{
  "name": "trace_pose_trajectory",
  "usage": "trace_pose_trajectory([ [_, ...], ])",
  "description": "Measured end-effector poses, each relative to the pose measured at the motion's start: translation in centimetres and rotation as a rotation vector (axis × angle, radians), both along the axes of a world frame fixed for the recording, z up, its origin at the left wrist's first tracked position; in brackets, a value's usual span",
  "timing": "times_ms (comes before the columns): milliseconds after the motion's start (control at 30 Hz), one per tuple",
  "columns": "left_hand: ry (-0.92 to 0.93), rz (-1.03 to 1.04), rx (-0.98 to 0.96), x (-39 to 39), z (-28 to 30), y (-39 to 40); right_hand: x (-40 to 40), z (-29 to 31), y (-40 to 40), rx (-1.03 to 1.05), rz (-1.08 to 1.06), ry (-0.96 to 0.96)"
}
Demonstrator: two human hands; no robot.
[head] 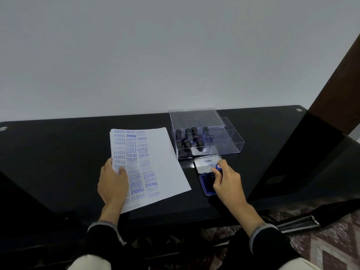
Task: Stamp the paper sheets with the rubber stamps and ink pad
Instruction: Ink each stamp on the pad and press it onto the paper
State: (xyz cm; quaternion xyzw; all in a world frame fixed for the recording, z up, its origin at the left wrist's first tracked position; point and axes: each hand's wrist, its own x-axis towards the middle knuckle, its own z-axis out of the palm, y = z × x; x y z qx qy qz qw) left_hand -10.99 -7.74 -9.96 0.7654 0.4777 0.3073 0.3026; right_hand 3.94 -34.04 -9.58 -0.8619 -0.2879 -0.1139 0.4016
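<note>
Nearest to the camera, two dark sleeves are reaching over a black table (pixel 58 152). The left hand (pixel 114 184) is lying with relaxed fingers on the near left part of the paper sheets (pixel 167 162), which are carrying many blue prints. The right hand (pixel 227 180) is gripping a blue-topped stamp (pixel 218 167) and is pressing it on the open ink pad (pixel 206 183), just right of the sheets. Beyond the pad, a clear box (pixel 229 141) is holding more dark stamps (pixel 188 133).
</note>
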Motion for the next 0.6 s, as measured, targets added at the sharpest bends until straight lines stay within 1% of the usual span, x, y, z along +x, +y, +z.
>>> trace_pose_trajectory([
  [100,-0.004,-0.018,-0.012,-0.2,0.2,0.0,0.0,0.2,-0.1,0.065,-0.013,0.039],
  [267,-0.006,-0.08,-0.017,-1.0,0.7,-0.6,-0.4,0.3,-0.2,0.04,-0.003,0.049],
  [467,0.142,-0.076,0.022,-2.6,1.3,-1.8,-1.1,0.7,0.3,0.067,-0.04,0.097],
  [600,0.27,-0.049,0.044,-3.2,1.5,-2.2,-3.0,1.4,1.9,0.216,-0.067,0.149],
])
